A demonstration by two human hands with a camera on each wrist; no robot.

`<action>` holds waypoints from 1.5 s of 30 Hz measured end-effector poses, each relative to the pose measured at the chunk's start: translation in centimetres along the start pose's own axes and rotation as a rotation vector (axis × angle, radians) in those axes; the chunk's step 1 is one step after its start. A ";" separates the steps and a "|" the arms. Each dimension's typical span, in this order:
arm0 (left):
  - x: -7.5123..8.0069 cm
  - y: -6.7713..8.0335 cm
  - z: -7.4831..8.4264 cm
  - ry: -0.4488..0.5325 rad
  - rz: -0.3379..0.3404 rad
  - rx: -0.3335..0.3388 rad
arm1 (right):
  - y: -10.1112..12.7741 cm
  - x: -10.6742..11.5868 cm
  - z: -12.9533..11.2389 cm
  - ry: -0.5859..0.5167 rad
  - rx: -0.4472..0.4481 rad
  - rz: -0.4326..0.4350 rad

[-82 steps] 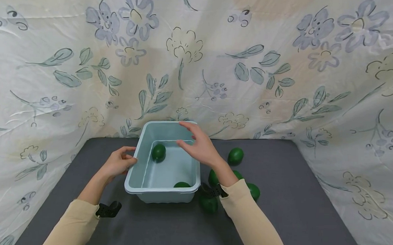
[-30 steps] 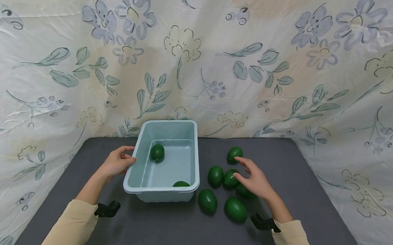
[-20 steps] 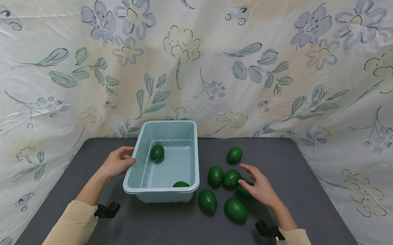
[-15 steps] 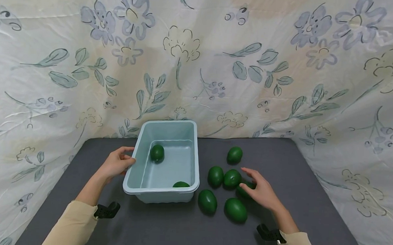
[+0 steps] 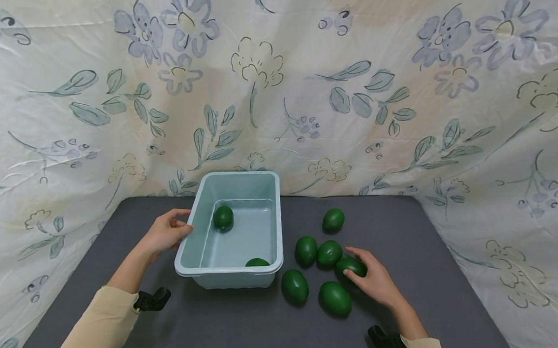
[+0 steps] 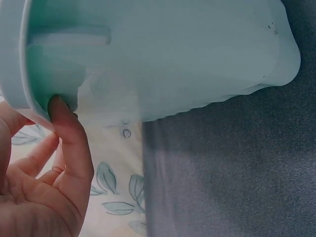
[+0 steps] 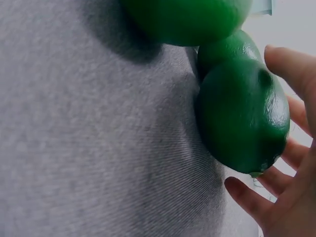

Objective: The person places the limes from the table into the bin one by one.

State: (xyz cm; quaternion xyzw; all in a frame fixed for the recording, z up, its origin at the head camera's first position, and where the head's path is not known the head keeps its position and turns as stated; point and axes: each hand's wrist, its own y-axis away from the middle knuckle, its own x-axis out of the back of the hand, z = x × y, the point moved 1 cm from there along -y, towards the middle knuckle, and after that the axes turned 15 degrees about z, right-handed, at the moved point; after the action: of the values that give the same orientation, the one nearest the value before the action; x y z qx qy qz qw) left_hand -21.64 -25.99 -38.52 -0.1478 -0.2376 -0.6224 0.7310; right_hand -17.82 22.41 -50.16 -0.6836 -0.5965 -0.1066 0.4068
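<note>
Right hand (image 5: pixel 374 282) grip curls round a green lime (image 5: pixel 351 266) on the bench (image 5: pixel 442 285), just right of the cluster. Seat fingers (image 7: pixel 247 197) under before lifting. Left hand (image 5: pixel 164 233) pinches the tub (image 5: pixel 230 268) rim; brace it.

A glossy dark-green lime (image 5: pixel 351 266) lies on its side on the counter (image 5: pixel 442 285), apparently touching a neighbouring lime (image 5: pixel 329 253).

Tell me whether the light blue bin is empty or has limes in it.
Not empty: the light blue bin holds two limes, one near its far left corner and another just behind the near rim. Six more lie outside.
</note>
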 end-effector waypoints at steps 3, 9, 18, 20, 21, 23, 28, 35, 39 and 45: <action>0.0 0.1 0.1 0.004 0.000 0.000 | 0.2 0.0 0.2 0.016 -0.012 -0.007; 0.0 0.1 0.0 0.006 0.000 -0.003 | 0.6 0.0 0.3 0.029 -0.039 -0.020; 0.1 0.1 -0.2 0.030 -0.009 -0.011 | 0.7 -0.1 0.3 0.030 -0.067 -0.028; 0.1 0.1 -0.2 0.030 -0.009 -0.010 | 0.7 -0.1 0.3 0.029 -0.067 -0.025; 0.1 0.2 -0.1 0.030 -0.010 -0.009 | 0.7 -0.1 0.3 0.028 -0.067 -0.023; 0.1 0.2 -0.1 0.031 -0.012 -0.007 | 0.7 0.0 0.3 0.028 -0.064 -0.016; 0.0 0.2 0.0 0.027 -0.010 -0.005 | 0.6 0.3 0.2 0.020 -0.089 0.005; 0.0 0.1 0.0 0.009 -0.002 -0.010 | 0.1 0.7 -0.1 0.008 -0.116 0.037; 0.0 0.1 0.0 0.006 -0.001 -0.007 | -0.5 0.9 -0.5 0.006 -0.124 0.044; 0.0 0.0 -0.1 0.011 -0.003 -0.008 | -1.3 1.2 -1.4 -0.009 -0.126 0.039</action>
State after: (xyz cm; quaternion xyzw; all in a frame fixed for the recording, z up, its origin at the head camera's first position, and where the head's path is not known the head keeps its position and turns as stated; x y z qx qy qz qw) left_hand -21.61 -26.02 -38.56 -0.1469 -0.2313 -0.6253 0.7307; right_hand -18.26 22.26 -47.96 -0.7198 -0.5771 -0.1328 0.3622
